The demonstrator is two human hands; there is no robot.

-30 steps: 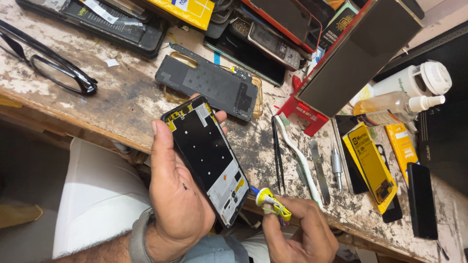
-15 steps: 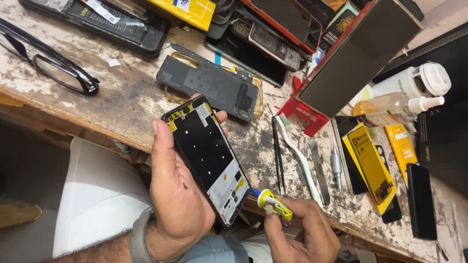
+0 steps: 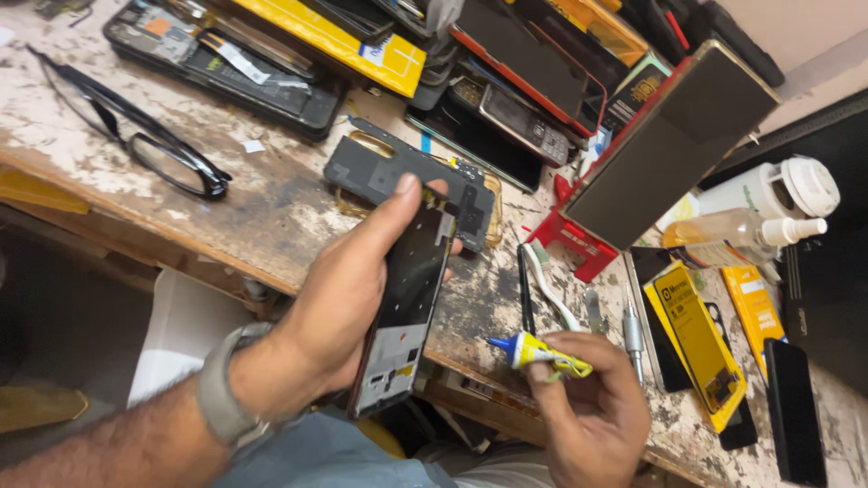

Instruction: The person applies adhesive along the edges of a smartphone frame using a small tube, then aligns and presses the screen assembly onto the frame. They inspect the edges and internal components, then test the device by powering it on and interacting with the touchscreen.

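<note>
Above the near edge of the worn, paint-flecked wooden bench [image 3: 271, 217], the left hand [image 3: 339, 298] clasps a black, slim rectangular phone frame [image 3: 407, 307] by its long edges, tilted nearly edge-on. Right of the frame, the right hand [image 3: 588, 407] pinches a small yellow glue tube with a blue nozzle [image 3: 533, 351], tip aimed at the frame. Judged thin, light, rigid and fragile, the frame is best held by its side rails. Beyond it lie a grey back cover [image 3: 398, 176] and black-rimmed spectacles [image 3: 145, 136].
</note>
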